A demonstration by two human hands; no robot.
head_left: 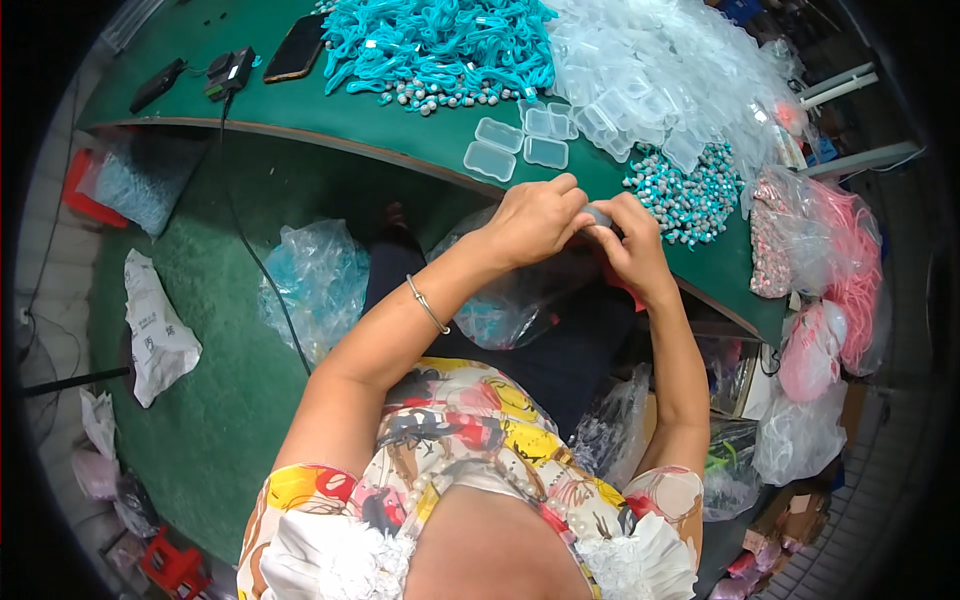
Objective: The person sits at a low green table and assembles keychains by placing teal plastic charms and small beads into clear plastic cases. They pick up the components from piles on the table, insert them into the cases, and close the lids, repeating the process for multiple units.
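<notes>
While left hand (pixel 540 222) and right hand (pixel 634 245) pinch small grey piece (pixel 597 216), long axis unclear, bead pile (pixel 688 195) lies beyond, nearer right hand; clear boxes (pixel 490 160) beyond left hand.

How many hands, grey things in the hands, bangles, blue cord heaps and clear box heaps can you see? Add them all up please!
Hands (left hand, right hand): 2
Grey thing: 1
Bangle: 1
Blue cord heap: 1
Clear box heap: 1
Total: 6
</notes>
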